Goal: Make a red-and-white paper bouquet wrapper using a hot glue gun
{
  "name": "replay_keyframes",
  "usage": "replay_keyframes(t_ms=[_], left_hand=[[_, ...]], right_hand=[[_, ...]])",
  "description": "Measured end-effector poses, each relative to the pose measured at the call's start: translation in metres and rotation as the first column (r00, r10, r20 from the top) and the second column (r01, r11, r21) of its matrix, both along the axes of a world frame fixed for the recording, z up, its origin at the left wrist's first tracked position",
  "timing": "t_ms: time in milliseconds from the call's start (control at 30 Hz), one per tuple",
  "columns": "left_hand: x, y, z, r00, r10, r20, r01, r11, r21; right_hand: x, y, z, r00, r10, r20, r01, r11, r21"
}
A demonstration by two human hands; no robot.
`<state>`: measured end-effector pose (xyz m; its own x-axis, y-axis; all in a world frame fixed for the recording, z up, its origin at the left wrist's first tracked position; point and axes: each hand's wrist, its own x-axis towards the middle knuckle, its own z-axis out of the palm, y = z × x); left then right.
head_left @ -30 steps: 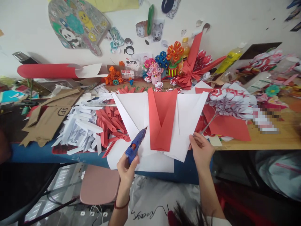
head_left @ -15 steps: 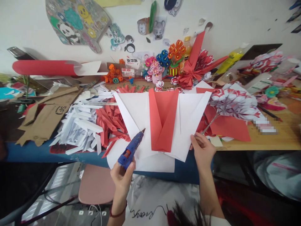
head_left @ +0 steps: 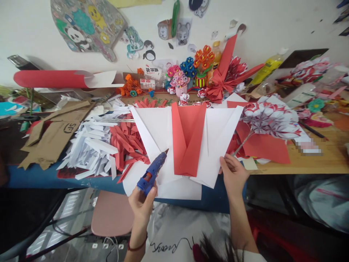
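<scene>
My left hand (head_left: 141,202) is wrapped round a blue hot glue gun (head_left: 151,173), its nozzle pointing up over the left part of a folded white paper wrapper (head_left: 215,142). A folded red paper strip (head_left: 188,142) with a V-shaped overlap runs down the wrapper's middle. At the wrapper's lower right edge, my right hand (head_left: 233,174) pinches the paper between thumb and fingers. Beneath lies a flat white sheet (head_left: 180,191), reaching over the table's front edge.
Piles of folded white paper strips (head_left: 92,145) and red paper strips (head_left: 128,142) lie left, beside flattened cardboard (head_left: 60,134). To the right are a red-and-white paper flower bouquet (head_left: 269,116) and a red sheet (head_left: 264,147). Small flower pots (head_left: 201,80) stand behind.
The whole view has shifted very slightly. Both hands, the glue gun and the paper wrapper keep practically the same positions.
</scene>
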<state>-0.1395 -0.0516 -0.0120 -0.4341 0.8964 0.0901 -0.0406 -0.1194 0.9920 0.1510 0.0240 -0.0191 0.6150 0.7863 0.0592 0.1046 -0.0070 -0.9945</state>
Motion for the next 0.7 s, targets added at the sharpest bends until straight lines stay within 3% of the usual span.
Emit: replay_keyframes(t_ms=[200,400,700], left_hand=[[0.006,0.006,0.010,0.999,0.002,0.042,-0.006,0.997,0.075],[0.007,0.014,0.012,0.989,0.010,0.145,-0.027,0.993,0.116],[0.009,0.019,0.015,0.983,0.010,0.181,-0.033,0.992,0.120]], right_hand=[[0.000,-0.001,-0.001,1.000,-0.001,0.015,0.002,1.000,-0.009],[0.000,-0.001,-0.001,1.000,-0.009,0.013,0.009,1.000,-0.007],[-0.002,-0.001,-0.002,0.998,-0.041,0.044,0.042,0.999,-0.017]])
